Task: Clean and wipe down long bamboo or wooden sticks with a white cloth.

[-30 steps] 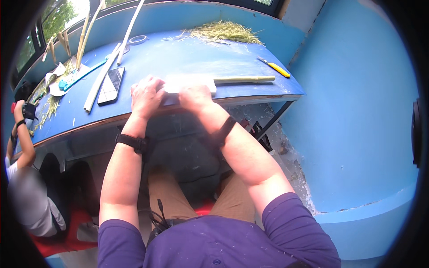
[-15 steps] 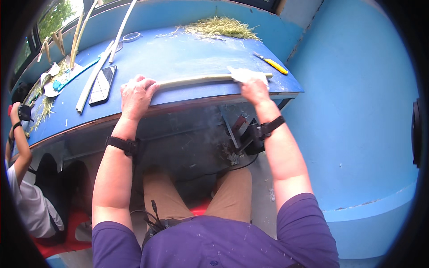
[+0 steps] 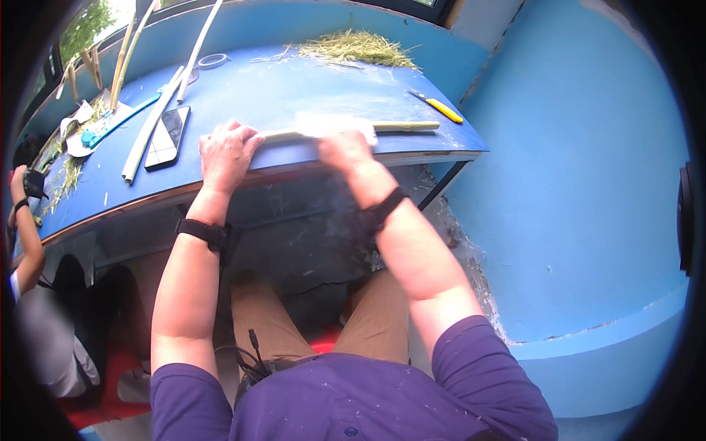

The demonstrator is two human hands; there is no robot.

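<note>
Two hands point(image 3: 287, 147), pale stick point(image 3: 397, 126) beneath

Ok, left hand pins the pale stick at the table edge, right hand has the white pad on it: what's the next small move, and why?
Probably slide the right hand with the white pad along the stick toward its free right end. The left hand pins the other end, and the stretch past the pad lies bare.

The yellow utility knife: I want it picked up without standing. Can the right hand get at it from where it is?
Probably yes. The yellow utility knife lies alone on the blue table, just beyond the right hand, with nothing between them.
</note>
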